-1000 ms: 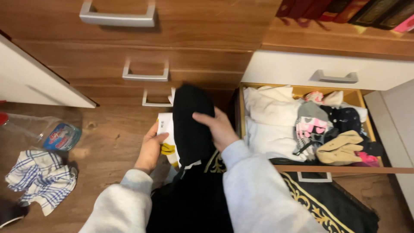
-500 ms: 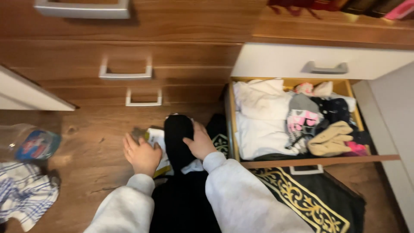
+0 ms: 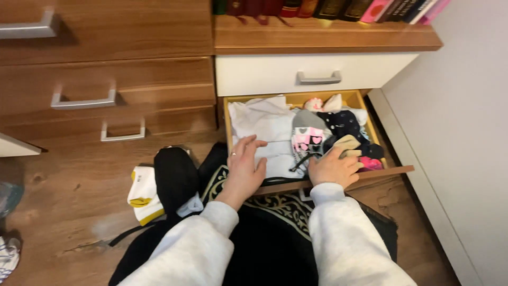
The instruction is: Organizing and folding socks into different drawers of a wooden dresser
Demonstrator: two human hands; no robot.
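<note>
Open drawer [image 3: 392,170], centre-right of frame, pulled out low over the floor — both hands are in it. Left hand [image 3: 244,167] lies flat on the white folded cloth [image 3: 259,119] at the drawer's left side, fingers [image 3: 253,144] spread wide, gripping nothing; ring on one finger. Right hand [image 3: 333,168] sits at the front edge, right of centre, fingers curled onto a beige sock [image 3: 346,143] — touching it, but can't tell if it's actually pinched.

Handling, as a guess: all soft, light fabric, nothing fragile or slippery. It'll flop and snag on neighbours, so take a sock by the bunched middle, and folded cloth w/ a flat hand under the fold so it doesn't open up.

Rest of the drawer: grey/pink patterned sock w/ hearts [image 3: 307,139] in the middle, dark dotted piece [image 3: 344,122] to its right, small bright pink bit [image 3: 370,163] at front right, pale pieces at the back.

Outward: black garment [image 3: 174,177] folded on the floor, centre-left, resting partly on a white-and-yellow item [image 3: 142,196]. Black rug w/ gold ornament [image 3: 286,209] under the person, lower centre. Wood drawers w/ silver handles [image 3: 83,101] upper left; a closed white drawer [image 3: 312,77] above the open one. Row of book spines [image 3: 328,6] along the top edge — dark, red, pink; print too small to read. No other packages or signs clear; a checked cloth [image 3: 6,257] at the lower left edge.
</note>
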